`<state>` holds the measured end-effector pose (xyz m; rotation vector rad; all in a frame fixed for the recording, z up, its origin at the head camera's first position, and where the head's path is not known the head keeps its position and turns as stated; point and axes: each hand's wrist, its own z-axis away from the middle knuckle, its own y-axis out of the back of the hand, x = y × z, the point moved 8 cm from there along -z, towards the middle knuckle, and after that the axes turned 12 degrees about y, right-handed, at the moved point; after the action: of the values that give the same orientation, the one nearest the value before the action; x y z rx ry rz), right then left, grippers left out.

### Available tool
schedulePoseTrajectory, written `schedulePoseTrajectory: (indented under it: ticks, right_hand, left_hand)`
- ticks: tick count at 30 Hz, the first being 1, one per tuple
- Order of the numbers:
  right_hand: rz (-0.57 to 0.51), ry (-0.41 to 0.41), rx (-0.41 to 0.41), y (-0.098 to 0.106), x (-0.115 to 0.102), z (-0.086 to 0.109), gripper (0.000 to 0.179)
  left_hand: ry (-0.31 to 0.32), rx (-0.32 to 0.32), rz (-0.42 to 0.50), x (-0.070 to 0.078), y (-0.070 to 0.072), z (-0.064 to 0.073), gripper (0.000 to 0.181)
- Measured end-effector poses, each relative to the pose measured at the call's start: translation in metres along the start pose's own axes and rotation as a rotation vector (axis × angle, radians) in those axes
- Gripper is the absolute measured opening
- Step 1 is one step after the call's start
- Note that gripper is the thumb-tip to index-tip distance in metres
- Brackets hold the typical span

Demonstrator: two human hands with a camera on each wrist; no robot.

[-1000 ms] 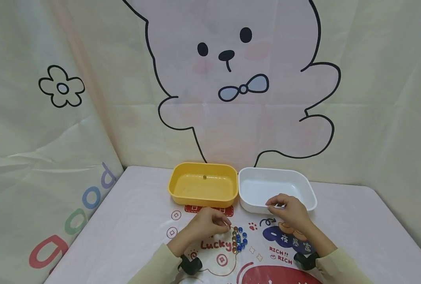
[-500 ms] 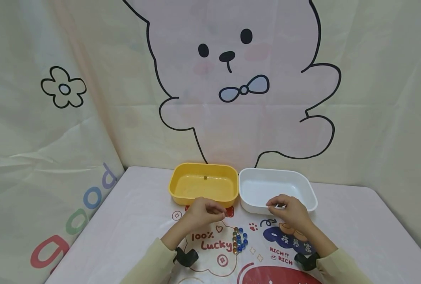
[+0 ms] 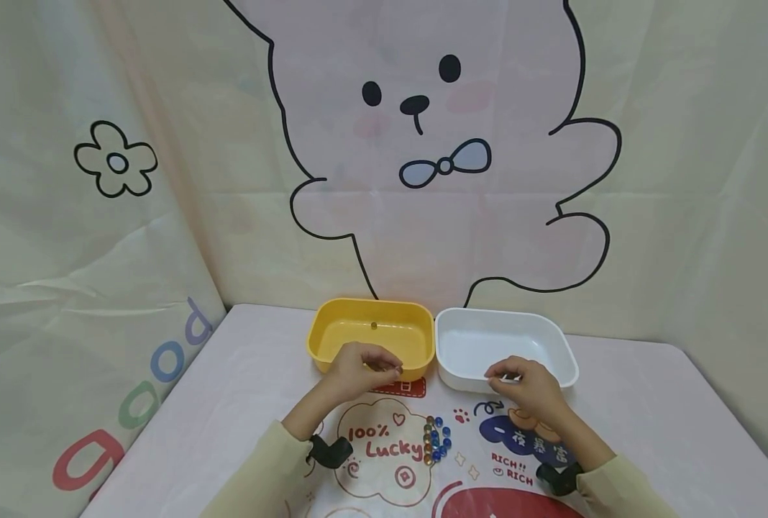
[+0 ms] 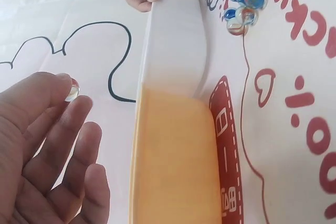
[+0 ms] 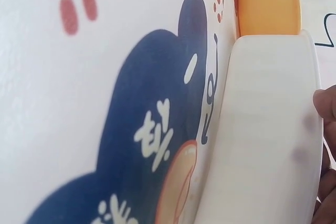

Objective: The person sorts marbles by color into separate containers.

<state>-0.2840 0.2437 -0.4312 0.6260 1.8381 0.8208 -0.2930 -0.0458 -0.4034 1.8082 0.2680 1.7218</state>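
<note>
White table, left hand with marble now nearer yellow tray.

R grip, bear cropped; marble pt. hid

we are wearing a long, pale yellow left sleeve and a matching right sleeve, both looking plain and ending near the wrist. beside the cuffs we are wearing a small black left camera and a similar right camera, both showing a chunky, rounded outline. our left hand and right hand are showing bare fingers and thumbs.
</note>
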Motion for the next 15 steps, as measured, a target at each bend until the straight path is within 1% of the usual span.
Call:
schedulePoseTrajectory:
  ticks: [6,15]
  right_hand:
    - [0.002,-0.007,-0.002,-0.001,0.001,0.000,0.009]
    - [0.018,0.004,0.003,-0.001,0.001,0.000,0.008]
  left_hand:
    - [-0.018,0.027,-0.019,0.003,0.012,-0.003,0.013]
    - [-0.003,0.074,-0.022,0.004,0.027,-0.009,0.014]
